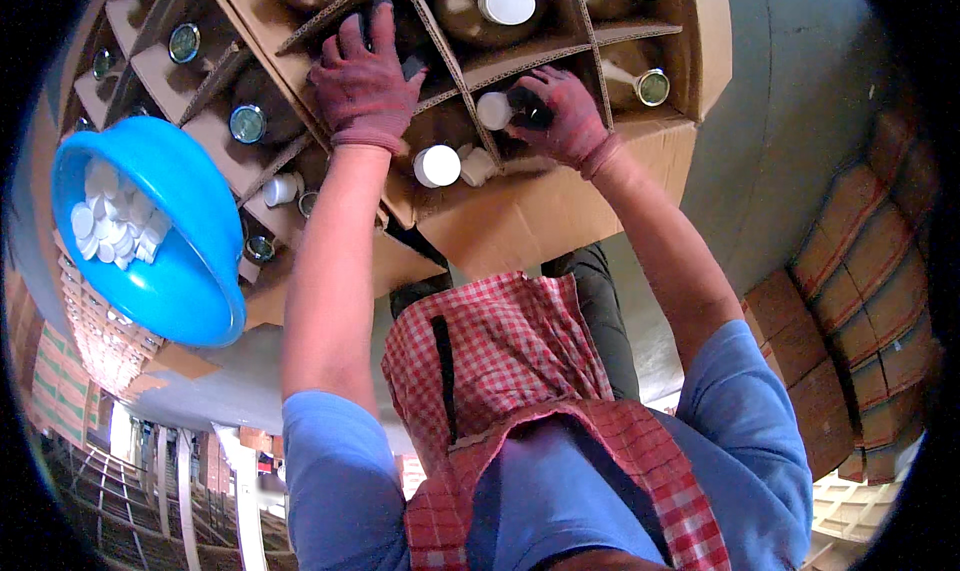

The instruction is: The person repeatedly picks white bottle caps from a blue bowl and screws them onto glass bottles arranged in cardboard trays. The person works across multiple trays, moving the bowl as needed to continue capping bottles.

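Note:
Both hands wear dark red work gloves with black on the fingers. My left hand (366, 83) lies over a compartment of a divided cardboard box (560, 206), fingers stretched and thumb apart; what is beneath the palm is hidden. Further right, my right hand (566, 119) has its fingers curled at a white cap (493, 111) in another compartment. The thumb and fingertips seem to grip the cap's right side. A white-capped jar (437, 166) stands in the near compartment, and another white cap (508, 4) tops a jar farther back.
A blue basin (215, 221) of loose white caps (120, 226) rests at left, on a second divided box holding several uncapped glass jars (248, 123). An uncapped jar (652, 88) sits in the right box's corner. Cardboard boxes (850, 271) are stacked at right.

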